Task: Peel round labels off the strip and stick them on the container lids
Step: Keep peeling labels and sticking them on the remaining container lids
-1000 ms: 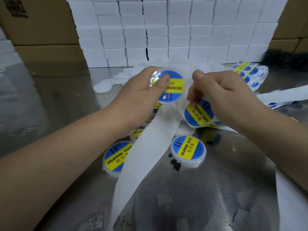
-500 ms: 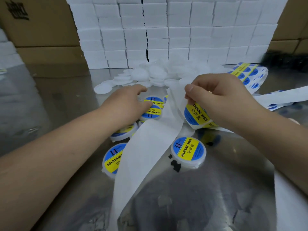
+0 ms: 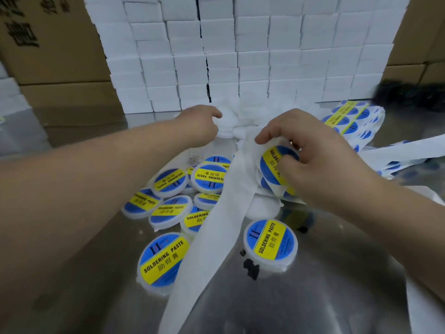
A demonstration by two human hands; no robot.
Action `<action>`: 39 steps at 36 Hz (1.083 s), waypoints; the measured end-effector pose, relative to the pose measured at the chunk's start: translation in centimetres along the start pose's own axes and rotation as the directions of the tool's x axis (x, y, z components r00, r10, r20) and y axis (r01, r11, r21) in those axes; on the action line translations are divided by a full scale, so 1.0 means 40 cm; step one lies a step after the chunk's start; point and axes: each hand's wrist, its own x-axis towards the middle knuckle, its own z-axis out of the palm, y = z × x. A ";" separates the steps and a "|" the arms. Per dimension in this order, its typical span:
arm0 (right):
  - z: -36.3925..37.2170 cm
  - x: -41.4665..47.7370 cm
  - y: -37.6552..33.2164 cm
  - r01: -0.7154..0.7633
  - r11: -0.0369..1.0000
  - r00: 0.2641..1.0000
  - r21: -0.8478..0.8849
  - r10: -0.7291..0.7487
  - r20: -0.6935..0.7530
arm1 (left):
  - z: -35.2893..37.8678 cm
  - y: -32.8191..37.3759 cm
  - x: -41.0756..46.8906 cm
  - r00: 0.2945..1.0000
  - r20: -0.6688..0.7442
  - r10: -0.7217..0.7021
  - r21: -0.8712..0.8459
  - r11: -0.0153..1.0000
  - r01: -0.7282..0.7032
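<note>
**Right hand point(image 3: 313, 162) on the strip point(image 3: 216, 237), left hand point(image 3: 204, 124) at the blank lids point(image 3: 228, 127)**

Your right hand is curled round the strip, pinching it at the fold where a blue and yellow label point(image 3: 273, 165) sits under your thumb. From that grip the bare white backing hangs down towards you, passing between your forearms. Your left hand is stretched forward and rests on the heap of blank lids; its fingertips are hidden, so you cannot tell whether it grips one. Labelled lids point(image 3: 207, 180) lie piled on the table point(image 3: 325, 297) below and between your hands, with one just under your right wrist and another near your left forearm. More label strips point(image 3: 349, 119) lie beyond your right hand. Past both hands stands a wall of white boxes point(image 3: 252, 56), with brown cartons point(image 3: 60, 63) on either side.
</note>
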 end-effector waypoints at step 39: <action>0.003 0.005 0.004 -0.035 0.995 0.999 -0.090 0.032 -0.030 | 0.077 -0.015 0.137 0.996 0.027 0.088 0.121 0.989 -0.090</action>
